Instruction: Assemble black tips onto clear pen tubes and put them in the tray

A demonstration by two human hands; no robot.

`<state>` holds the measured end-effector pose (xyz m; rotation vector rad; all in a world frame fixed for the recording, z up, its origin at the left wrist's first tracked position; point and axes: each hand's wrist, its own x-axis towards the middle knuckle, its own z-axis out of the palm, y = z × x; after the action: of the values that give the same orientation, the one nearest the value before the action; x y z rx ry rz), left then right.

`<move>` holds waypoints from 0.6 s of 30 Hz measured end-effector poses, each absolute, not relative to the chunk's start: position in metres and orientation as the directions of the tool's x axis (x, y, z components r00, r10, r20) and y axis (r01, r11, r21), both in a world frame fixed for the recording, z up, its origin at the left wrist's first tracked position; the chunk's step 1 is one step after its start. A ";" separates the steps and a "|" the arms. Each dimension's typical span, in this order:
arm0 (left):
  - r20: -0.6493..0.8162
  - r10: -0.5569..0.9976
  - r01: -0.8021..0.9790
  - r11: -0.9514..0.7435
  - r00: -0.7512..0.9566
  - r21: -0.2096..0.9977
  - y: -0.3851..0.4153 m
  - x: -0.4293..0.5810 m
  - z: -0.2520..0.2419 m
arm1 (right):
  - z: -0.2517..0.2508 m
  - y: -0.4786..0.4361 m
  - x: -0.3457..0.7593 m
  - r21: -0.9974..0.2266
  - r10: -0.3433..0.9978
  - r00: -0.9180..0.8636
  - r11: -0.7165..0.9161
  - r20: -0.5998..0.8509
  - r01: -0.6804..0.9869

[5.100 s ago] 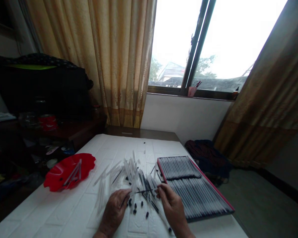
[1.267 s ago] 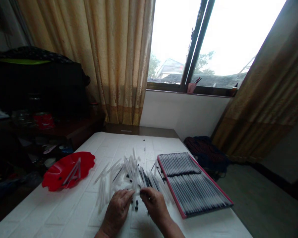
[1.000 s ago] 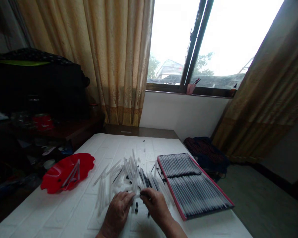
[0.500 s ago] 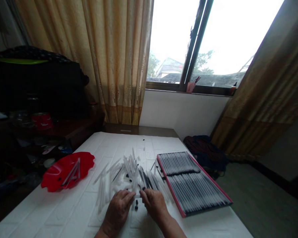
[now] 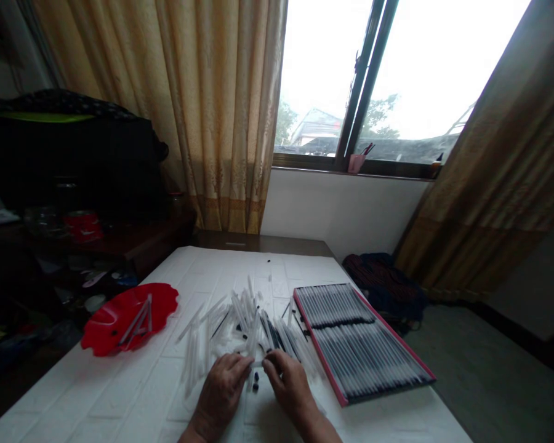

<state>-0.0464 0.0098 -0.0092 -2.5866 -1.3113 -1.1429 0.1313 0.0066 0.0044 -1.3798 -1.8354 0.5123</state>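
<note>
At the bottom centre of the frame, the left hand and the right hand face each other over the white tabletop, fingers pinched on opposite ends of a short pale tube. Clear tubes lie loosely heaped around the centre, and small black pieces sit just below the held tube. A pink-edged tray of rowed pens rests lower right; a red dish lies lower left.

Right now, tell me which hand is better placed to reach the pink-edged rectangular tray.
Probably the right hand: it is nearer the pink-edged rectangular tray, while the left hand is farther off, on the right hand's other side.
</note>
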 end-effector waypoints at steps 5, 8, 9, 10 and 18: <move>0.608 0.689 0.706 -0.651 0.395 0.279 0.009 -0.046 -0.008 | 0.002 0.010 0.129 -0.674 0.950 -0.088 0.275 0.298 0.686; 0.609 0.690 0.709 -0.648 0.390 0.279 0.009 -0.046 -0.009 | 0.004 0.007 0.130 -0.695 0.949 -0.095 0.287 0.301 0.660; 0.610 0.692 0.710 -0.645 0.387 0.282 0.010 -0.046 -0.009 | 0.004 0.006 0.130 -0.714 0.946 -0.093 0.296 0.310 0.635; 0.608 0.695 0.711 -0.643 0.384 0.285 0.010 -0.046 -0.009 | 0.004 0.004 0.131 -0.736 0.943 -0.091 0.307 0.319 0.604; 0.611 0.690 0.712 -0.646 0.389 0.276 0.009 -0.046 -0.008 | 0.000 0.001 0.131 -0.765 0.930 -0.099 0.349 0.354 0.541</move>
<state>-0.0462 0.0089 -0.0084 -2.5915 -1.3083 -1.1161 0.1307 0.0012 0.0002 -1.3074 -1.7651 0.5770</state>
